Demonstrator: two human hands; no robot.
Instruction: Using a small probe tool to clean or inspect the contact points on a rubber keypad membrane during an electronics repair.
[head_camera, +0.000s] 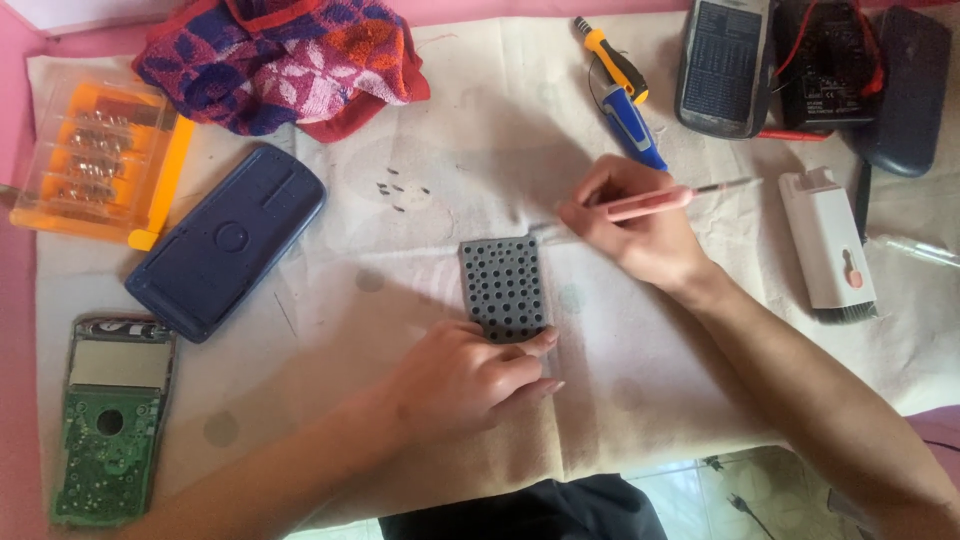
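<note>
Left hand (470, 380) fingertips pin the grey rubber keypad mat (505, 287) flat on the cloth (620, 400), centre of frame. Right hand (640, 225) pinches a pink tool (660, 201), pen-style, just beside the mat's top edge. Tiny screws (400, 192) lie nearby.

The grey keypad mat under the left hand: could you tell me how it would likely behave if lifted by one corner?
The grey keypad mat looks thin and rubbery, so it would probably droop. Full of holes, it seems light. The left hand pins its lower edge, suggesting it slides easily on the cloth.
</note>
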